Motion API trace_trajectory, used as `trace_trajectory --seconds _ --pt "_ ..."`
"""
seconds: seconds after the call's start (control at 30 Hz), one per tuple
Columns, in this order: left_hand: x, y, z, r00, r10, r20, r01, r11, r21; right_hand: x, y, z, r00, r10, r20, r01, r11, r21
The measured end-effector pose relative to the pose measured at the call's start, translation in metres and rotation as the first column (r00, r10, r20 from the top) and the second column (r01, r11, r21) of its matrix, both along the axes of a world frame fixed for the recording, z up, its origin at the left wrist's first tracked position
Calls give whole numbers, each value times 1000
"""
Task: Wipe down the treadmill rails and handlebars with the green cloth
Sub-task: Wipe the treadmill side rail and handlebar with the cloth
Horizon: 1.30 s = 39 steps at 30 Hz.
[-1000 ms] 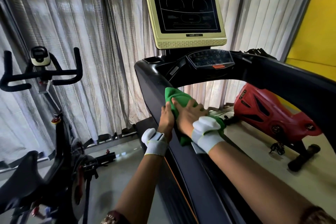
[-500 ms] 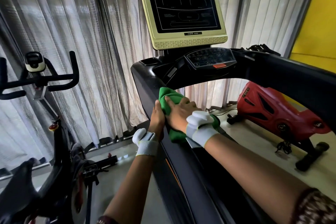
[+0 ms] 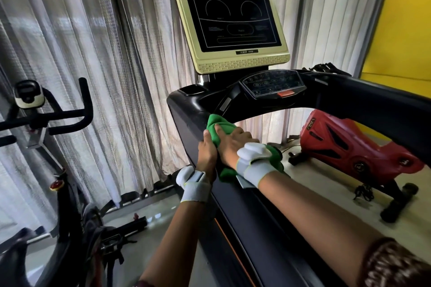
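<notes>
The green cloth [image 3: 218, 127] lies bunched over the treadmill's black left rail [image 3: 245, 221], just below where the rail meets the console. My right hand [image 3: 233, 144] presses flat on top of the cloth. My left hand [image 3: 206, 154] grips the cloth's left edge against the outer side of the rail. Both wrists wear white bands. The right handlebar [image 3: 377, 109] curves across the right of the view, untouched. Part of the cloth is hidden under my right hand and wrist.
The console with button panel [image 3: 272, 84] and beige screen [image 3: 231, 25] stands above the rail. An exercise bike [image 3: 46, 121] is at the left. A red machine [image 3: 345, 147] sits on the floor at right. Curtains hang behind.
Both hands and the cloth have slid up the left rail toward the console. The camera has moved closer.
</notes>
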<state>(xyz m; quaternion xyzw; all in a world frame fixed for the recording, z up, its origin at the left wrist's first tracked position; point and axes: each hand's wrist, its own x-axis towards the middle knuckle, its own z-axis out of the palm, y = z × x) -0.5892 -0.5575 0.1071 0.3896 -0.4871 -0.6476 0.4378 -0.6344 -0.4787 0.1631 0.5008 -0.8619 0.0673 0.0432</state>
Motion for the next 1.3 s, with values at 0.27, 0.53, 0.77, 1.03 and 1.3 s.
trace_trajectory --seconds 0.27,0.53,0.77,1.03,1.3 --pt "-8 -40 -19 1000 5 16 -5 1000 -8 5 -5 -7 999 -28 -34 29 999 32" --pt "-20 -68 -31 999 -53 7 53 998 19 1 -12 -10 997 -47 -62 48 999 20" --pt "-9 -76 -19 995 -90 -47 90 996 -4 -1 -59 6 993 -88 74 86 996 32" --pt "-12 -84 -9 991 -107 -84 111 993 48 9 -50 -3 984 -44 -175 52 998 42" --pt "-9 -89 -3 995 -51 -82 51 999 -6 7 -69 -4 986 -12 -167 21 998 54"
